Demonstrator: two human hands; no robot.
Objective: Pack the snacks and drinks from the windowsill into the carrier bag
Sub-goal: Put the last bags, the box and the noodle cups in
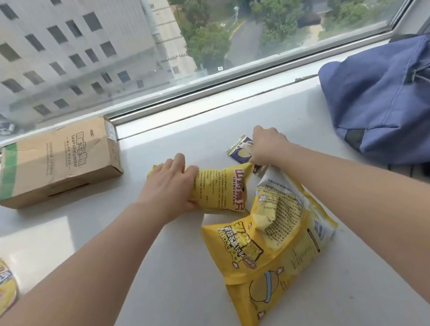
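On the windowsill (169,139), left hand (166,188) grips the yellow packet (221,190), right hand (268,143) pinches the dark sachet (240,149), and the blue carrier bag (399,107) sits off right, nearer that hand.

Readable print on three items on the sill.
The cardboard box (58,161) carried "Smart safety socket"; the yellow snack packet (221,190) read "CHINESE YAM"; the large yellow bag (240,247) read "POPCORN". Other print was too small.
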